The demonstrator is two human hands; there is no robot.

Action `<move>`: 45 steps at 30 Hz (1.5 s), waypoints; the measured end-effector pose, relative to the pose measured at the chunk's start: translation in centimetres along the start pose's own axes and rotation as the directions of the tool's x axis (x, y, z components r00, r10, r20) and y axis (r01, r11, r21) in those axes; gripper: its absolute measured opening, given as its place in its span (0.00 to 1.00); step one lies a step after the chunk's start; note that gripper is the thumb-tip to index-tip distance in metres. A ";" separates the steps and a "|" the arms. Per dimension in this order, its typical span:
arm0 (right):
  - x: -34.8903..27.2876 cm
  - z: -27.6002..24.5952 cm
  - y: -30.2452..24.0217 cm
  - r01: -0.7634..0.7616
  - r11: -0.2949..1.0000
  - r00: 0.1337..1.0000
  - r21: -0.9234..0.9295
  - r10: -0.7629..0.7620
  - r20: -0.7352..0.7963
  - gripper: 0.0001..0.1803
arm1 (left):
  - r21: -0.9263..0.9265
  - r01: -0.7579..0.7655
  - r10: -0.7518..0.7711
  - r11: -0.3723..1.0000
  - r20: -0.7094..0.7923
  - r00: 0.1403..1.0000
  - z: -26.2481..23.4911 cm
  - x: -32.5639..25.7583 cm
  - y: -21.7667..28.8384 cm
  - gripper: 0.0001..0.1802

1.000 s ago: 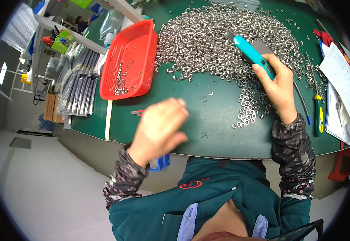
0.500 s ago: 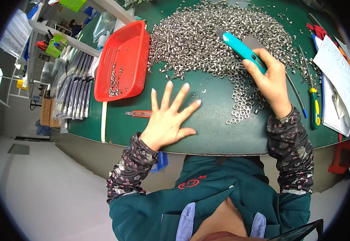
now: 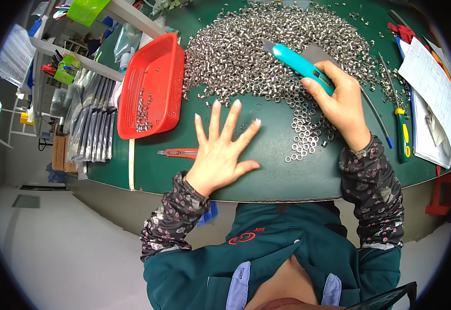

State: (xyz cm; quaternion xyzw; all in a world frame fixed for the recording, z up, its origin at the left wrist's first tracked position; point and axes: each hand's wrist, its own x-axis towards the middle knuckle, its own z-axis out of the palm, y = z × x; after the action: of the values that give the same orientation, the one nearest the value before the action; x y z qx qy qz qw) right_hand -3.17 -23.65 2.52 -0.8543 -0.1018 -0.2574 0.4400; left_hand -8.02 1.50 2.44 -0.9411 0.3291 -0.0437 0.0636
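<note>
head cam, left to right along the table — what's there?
Red basket → red cutter → left hand, spread flat → small metal rings → right hand holding a teal knife → green-handled screwdriver → papers.

Small rings (image 3: 287,57): bright, shiny metal. Scraper handle (image 3: 303,66): smooth, glossy turquoise plastic. Basket (image 3: 155,62): perforated red plastic. Table (image 3: 277,170): matt green covering. Sleeves (image 3: 372,186): patterned cloth. Sheets (image 3: 432,77): white paper.
</note>
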 end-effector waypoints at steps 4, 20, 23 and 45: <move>0.0 0.1 -0.2 0.010 1.000 1.000 0.006 -0.010 -0.006 0.13 | -0.092 -0.114 0.120 0.989 0.063 0.991 0.2 0.0 2.3 0.41; -0.2 -0.1 -0.3 0.006 1.000 1.000 0.004 -0.007 0.025 0.11 | -0.063 0.054 -0.080 0.997 -0.571 0.817 -1.9 0.8 -1.7 0.08; -0.1 0.0 -0.4 0.015 1.000 0.999 0.000 -0.015 0.032 0.11 | -0.085 0.065 -0.102 0.994 -0.577 0.810 -1.8 0.5 -2.6 0.09; -0.2 0.0 -0.7 0.001 1.000 0.999 0.027 -0.002 0.038 0.12 | -0.024 0.272 -0.265 0.962 -0.319 0.910 -1.3 -7.3 -5.9 0.25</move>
State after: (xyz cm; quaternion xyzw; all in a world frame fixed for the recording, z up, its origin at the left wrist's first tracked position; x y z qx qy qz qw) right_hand -3.56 -23.21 2.88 -0.8530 -0.1142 -0.2398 0.4493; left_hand -10.24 10.48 4.34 -0.9571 0.2020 -0.2072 0.0130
